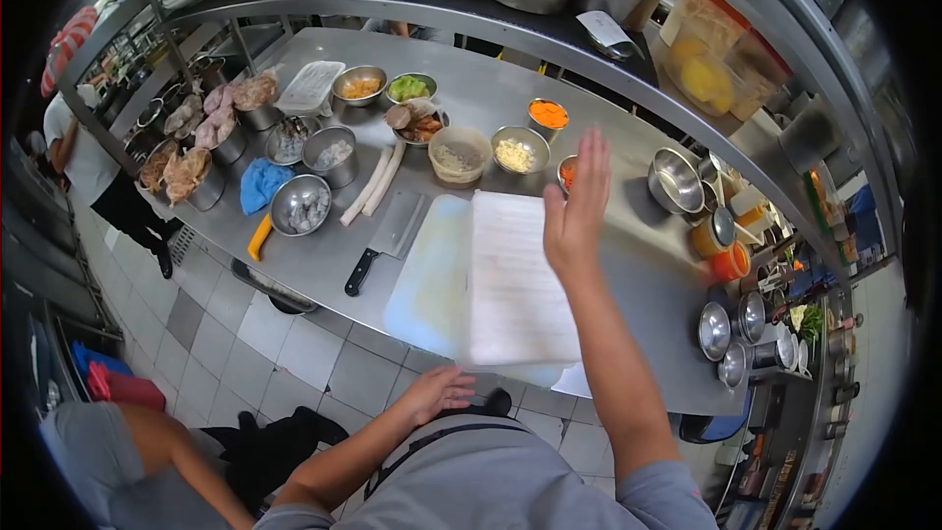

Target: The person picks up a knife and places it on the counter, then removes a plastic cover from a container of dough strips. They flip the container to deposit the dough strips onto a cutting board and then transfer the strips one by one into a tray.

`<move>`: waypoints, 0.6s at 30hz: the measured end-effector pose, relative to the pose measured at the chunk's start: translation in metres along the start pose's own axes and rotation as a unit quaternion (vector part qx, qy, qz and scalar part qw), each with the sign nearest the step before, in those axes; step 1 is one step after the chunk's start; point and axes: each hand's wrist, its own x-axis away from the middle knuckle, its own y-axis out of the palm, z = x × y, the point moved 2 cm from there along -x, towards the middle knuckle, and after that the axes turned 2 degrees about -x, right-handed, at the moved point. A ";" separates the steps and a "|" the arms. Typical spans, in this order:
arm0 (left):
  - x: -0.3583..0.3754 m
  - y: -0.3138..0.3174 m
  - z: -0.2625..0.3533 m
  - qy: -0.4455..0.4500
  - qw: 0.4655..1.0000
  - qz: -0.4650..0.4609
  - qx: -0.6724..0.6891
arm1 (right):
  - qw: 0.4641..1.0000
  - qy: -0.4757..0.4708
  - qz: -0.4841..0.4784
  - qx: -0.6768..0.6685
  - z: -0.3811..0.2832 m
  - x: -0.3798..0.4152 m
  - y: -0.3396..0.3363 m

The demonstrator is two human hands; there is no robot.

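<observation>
A thick white rectangular stack of what look like thin sheets [518, 280] lies on a pale cutting board [422, 280] in front of me. My right hand [577, 221] is held out flat along the stack's right edge, fingers straight and thumb apart, with nothing in it. Low by my waist, at the stack's near edge, my left hand [442, 395] has its fingers stretched out and holds nothing. A black-handled cleaver [388, 242] rests at the board's left. Beyond the stack stand a bowl of chopped pale yellow food [518, 152] and a tub of greyish food [458, 159].
Two long white rods [373, 186], a bowl of shrimp-like pieces [301, 206] and a blue cloth [263, 184] occupy the table's left. Empty metal bowls [677, 182] and sauce containers [728, 260] stand right. An overhead shelf [530, 27] carries plates and pots. A co-worker's arm [182, 451] is close on my left.
</observation>
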 end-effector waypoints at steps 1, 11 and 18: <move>-0.009 -0.005 0.001 0.005 1.000 0.001 0.000 | 0.996 0.023 -0.053 0.069 0.023 0.033 0.028; -0.021 0.005 0.007 -0.047 0.999 0.003 -0.026 | 0.947 0.278 -0.157 0.025 0.124 0.173 0.019; -0.017 -0.009 0.011 0.005 0.999 0.038 0.010 | 0.673 0.683 -0.136 -0.249 0.128 0.324 -0.079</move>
